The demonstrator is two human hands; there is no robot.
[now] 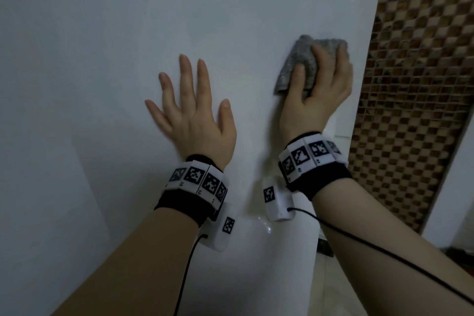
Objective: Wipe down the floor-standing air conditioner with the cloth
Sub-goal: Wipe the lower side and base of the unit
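Now my right hand (320,92) clamps the cloth (295,59), limp I'd guess and best held mid-wad, to the slick air conditioner (102,33) while my left hand (195,120) rests splayed flat.

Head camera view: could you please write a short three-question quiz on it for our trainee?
1. Which hand holds the grey cloth? A) left B) right
2. True or false: the left hand lies flat, fingers spread, on the white air conditioner.
3. Fill in: right of the air conditioner stands a brown ___ wall.
Key: 1 B, the right hand grips it; 2 true; 3 tiled.
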